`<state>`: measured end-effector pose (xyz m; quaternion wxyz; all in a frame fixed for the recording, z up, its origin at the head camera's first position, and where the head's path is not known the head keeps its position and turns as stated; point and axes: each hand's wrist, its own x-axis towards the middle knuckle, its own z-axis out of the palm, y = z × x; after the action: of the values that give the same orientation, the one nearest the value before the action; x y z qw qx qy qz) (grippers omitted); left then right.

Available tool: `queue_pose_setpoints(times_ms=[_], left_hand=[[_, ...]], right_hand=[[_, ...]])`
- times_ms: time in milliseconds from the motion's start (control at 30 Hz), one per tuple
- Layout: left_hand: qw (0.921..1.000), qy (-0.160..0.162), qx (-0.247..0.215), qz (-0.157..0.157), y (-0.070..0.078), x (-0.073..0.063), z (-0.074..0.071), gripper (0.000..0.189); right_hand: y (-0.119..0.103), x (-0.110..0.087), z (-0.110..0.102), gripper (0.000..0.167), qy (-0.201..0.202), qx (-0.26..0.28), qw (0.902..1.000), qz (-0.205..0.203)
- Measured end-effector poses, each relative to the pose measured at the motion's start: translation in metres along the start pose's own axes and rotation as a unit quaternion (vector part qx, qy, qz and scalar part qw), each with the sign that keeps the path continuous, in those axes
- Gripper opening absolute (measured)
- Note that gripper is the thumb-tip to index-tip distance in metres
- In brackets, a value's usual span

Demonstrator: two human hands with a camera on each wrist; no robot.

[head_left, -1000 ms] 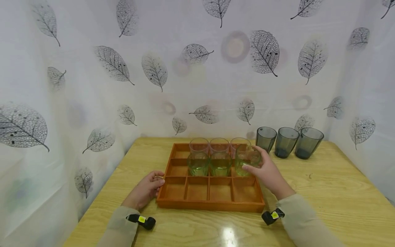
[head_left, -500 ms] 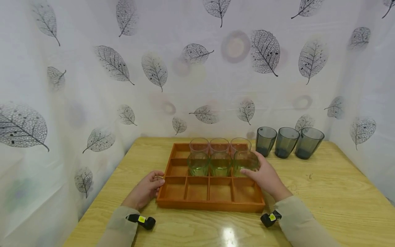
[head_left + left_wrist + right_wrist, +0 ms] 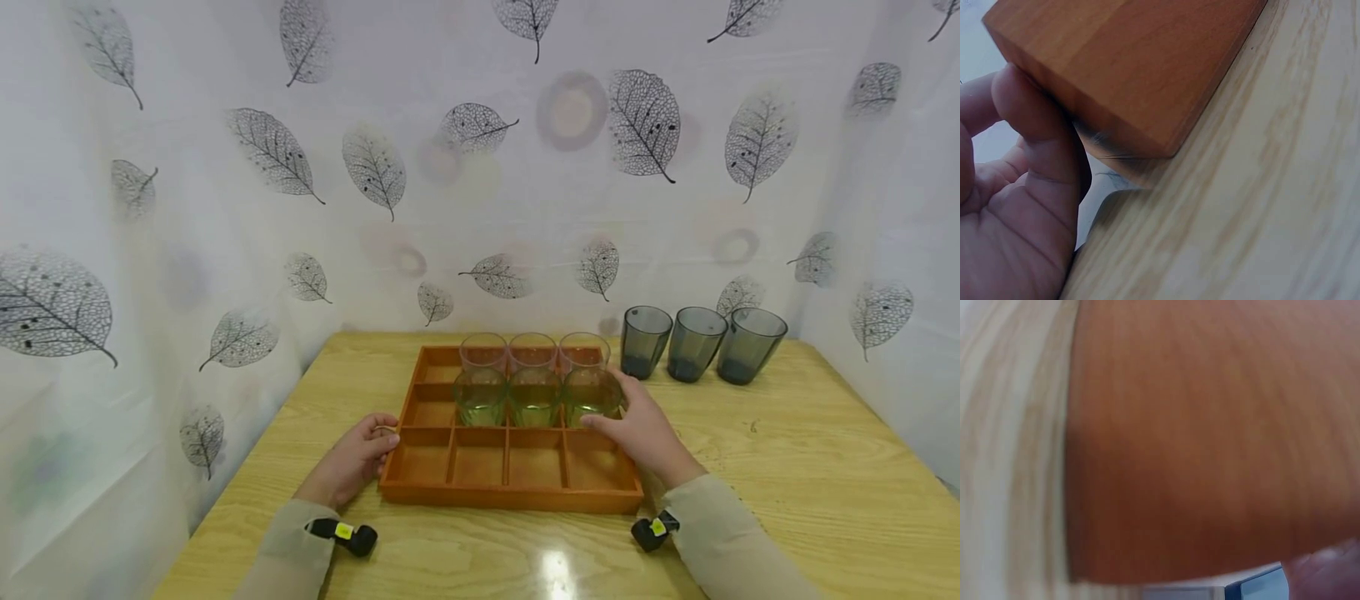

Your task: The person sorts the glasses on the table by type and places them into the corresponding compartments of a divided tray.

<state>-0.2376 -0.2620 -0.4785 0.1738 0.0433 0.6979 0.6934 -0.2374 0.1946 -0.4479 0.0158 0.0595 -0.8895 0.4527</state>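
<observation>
At left edge of tray (image 3: 510, 499): left hand (image 3: 354, 460) grips, likely bracing it.
Rightmost green glass (image 3: 591, 400): right hand (image 3: 651, 433) grips, likely seating it.

A small screened-off booth indoors is suggested, since the light wood-grain table (image 3: 795, 475) is closed in at the back and along both sides by pale hanging sheeting (image 3: 510, 192) printed with dark skeleton leaves (image 3: 647, 125) and faded rings (image 3: 572, 111). A spot used for recording is further indicated by the black camera units (image 3: 363, 541) strapped over both sleeves (image 3: 279, 554). Whether the booth is housed in a home, an office or a lab cannot be told.
</observation>
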Motion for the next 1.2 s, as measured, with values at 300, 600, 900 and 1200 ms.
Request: queue_pose_setpoints(times_ms=[300,600,900,1200], left_hand=[[1.0,0.005,-0.002,-0.005,0.001,-0.001,0.002,0.029],[1.0,0.001,-0.003,-0.003,0.001,-0.001,0.0,0.031],[1.0,-0.006,-0.005,-0.001,0.0,0.0,0.0,0.032],[1.0,-0.005,-0.005,0.003,0.0,-0.001,0.0,0.03]], right_hand=[[0.001,0.0,-0.002,0.105,-0.009,0.002,1.0,-0.002],[0.001,0.0,-0.005,0.101,-0.018,0.036,0.9992,-0.01],[0.004,-0.003,-0.008,0.097,-0.021,0.085,0.9961,-0.013],[0.0,-0.004,-0.022,0.09,-0.016,0.105,0.9937,-0.035]])
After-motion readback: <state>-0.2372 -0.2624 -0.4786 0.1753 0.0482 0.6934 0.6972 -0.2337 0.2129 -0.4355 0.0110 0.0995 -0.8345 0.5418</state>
